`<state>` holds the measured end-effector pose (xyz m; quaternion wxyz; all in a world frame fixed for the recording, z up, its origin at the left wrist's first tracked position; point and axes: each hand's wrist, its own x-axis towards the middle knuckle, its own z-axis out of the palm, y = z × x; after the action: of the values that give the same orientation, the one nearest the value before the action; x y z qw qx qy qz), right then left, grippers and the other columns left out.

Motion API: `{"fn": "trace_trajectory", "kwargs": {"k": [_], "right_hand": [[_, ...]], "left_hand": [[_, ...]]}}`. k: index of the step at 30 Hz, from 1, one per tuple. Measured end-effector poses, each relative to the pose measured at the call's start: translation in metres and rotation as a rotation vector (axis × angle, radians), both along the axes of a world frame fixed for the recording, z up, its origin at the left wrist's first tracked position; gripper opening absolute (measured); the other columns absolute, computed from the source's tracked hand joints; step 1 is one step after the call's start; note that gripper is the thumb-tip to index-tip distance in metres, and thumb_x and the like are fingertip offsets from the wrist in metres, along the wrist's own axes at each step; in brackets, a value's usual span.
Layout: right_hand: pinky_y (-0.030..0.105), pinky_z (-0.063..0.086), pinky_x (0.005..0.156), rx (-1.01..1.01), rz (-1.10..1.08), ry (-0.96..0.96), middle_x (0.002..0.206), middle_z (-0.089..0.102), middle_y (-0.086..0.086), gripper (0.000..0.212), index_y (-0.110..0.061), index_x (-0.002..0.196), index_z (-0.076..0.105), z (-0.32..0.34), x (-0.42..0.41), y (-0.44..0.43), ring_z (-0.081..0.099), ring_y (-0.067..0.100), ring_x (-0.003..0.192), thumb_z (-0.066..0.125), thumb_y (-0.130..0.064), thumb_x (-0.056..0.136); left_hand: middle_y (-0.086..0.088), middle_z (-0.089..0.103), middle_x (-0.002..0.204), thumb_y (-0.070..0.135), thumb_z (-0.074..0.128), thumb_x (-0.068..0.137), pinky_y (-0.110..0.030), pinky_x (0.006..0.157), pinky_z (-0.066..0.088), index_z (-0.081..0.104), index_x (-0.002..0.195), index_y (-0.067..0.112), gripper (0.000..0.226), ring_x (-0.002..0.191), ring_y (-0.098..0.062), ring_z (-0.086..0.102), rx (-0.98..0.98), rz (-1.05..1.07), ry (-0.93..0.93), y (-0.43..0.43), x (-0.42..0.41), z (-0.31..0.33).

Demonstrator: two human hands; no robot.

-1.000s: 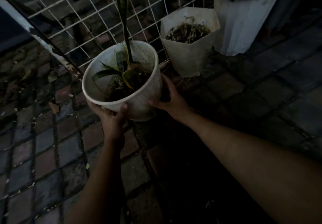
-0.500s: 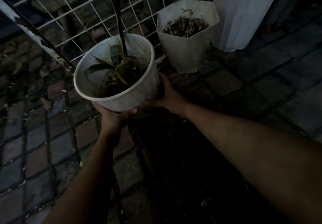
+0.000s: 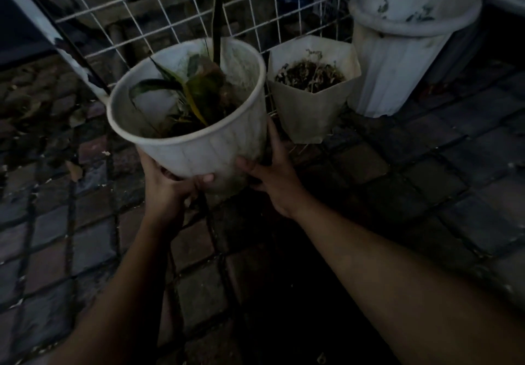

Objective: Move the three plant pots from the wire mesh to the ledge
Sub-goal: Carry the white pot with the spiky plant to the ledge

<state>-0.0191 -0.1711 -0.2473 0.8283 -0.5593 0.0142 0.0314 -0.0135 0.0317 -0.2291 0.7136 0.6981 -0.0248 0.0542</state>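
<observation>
A round white pot [image 3: 216, 148] with a tall green-leaved plant is lifted off the ground, tilted toward me. My left hand [image 3: 167, 191] cups its base from below left. My right hand [image 3: 272, 177] grips its lower right side. Behind it a white wire mesh [image 3: 159, 20] lies at an angle. A white angular pot [image 3: 312, 108] holding dry soil and dead stems stands at the mesh's near edge. A tall white ribbed pot [image 3: 397, 60] stands to its right.
Dark paving bricks [image 3: 426, 180] cover the ground all around. A peeling dark post [image 3: 56, 43] slants down at the left of the mesh. The scene is dim. No ledge is identifiable in view.
Both hands have raised the round pot higher and shifted lower toward its base; the view has risen, showing the whole tall ribbed pot.
</observation>
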Motion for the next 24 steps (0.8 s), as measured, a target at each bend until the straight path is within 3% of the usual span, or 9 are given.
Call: {"fn": "trace_trajectory", "kwargs": {"k": [1,4,6,11,16,19,24], "right_hand": [[0.061,0.050,0.107,0.025,-0.013,-0.032,0.165,0.029,-0.004,0.098,-0.055,0.154,0.029,0.011,-0.001,0.001,0.041,0.023,0.147,0.084,-0.016,0.083],[0.059,0.051,0.107,0.053,-0.063,-0.083,0.164,0.032,-0.007,0.084,-0.065,0.137,0.039,0.061,-0.005,0.006,0.044,0.019,0.145,0.082,-0.014,0.086],[0.060,0.052,0.105,0.065,-0.086,-0.069,0.162,0.034,-0.009,0.081,-0.067,0.132,0.041,0.110,-0.009,0.009,0.044,0.020,0.145,0.082,-0.016,0.085],[0.053,0.060,0.095,0.101,-0.032,-0.077,0.138,0.056,-0.037,0.084,-0.067,0.133,0.045,0.263,-0.020,0.020,0.056,0.007,0.135,0.089,-0.021,0.079],[0.050,0.063,0.089,0.071,0.055,-0.041,0.149,0.052,-0.024,0.093,-0.053,0.149,0.039,0.462,-0.033,0.050,0.060,0.007,0.130,0.090,-0.023,0.077],[0.052,0.063,0.089,0.022,0.127,-0.030,0.151,0.050,-0.023,0.092,-0.058,0.142,0.042,0.597,-0.043,0.084,0.062,0.006,0.129,0.091,-0.040,0.067],[0.042,0.064,0.086,-0.059,0.238,-0.083,0.151,0.049,-0.027,0.103,-0.060,0.146,0.039,0.802,-0.067,0.170,0.059,0.006,0.132,0.093,-0.059,0.058]], "left_hand": [[-0.023,0.046,0.155,0.014,0.097,0.055,-0.038,0.065,0.065,0.016,0.161,0.027,0.134,0.132,-0.058,0.051,-0.017,0.002,-0.034,-0.002,0.000,0.009],[-0.024,0.042,0.159,0.010,0.085,0.056,-0.045,0.092,0.062,0.016,0.162,0.011,0.126,0.140,-0.042,0.052,-0.038,-0.005,-0.111,0.002,0.002,0.060],[-0.020,0.041,0.161,0.011,0.083,0.057,-0.047,0.101,0.057,0.015,0.163,0.010,0.126,0.143,-0.036,0.050,-0.033,-0.036,-0.122,0.008,0.003,0.112],[-0.011,0.046,0.160,0.009,0.083,0.064,-0.044,0.103,0.056,0.016,0.163,0.015,0.120,0.143,-0.032,0.051,-0.007,-0.079,-0.113,0.025,-0.011,0.265],[-0.007,0.039,0.165,0.031,0.098,0.063,-0.067,0.103,0.052,0.010,0.166,0.029,0.135,0.146,-0.034,0.047,-0.035,0.003,-0.034,0.059,-0.046,0.457],[-0.009,0.036,0.167,0.018,0.092,0.065,-0.076,0.103,0.046,0.007,0.166,0.030,0.132,0.148,-0.038,0.044,-0.055,0.032,-0.049,0.097,-0.072,0.585],[-0.004,0.037,0.167,0.033,0.097,0.064,-0.069,0.104,0.051,0.006,0.167,0.030,0.137,0.147,-0.032,0.047,-0.091,0.201,-0.092,0.180,-0.120,0.780]]}}
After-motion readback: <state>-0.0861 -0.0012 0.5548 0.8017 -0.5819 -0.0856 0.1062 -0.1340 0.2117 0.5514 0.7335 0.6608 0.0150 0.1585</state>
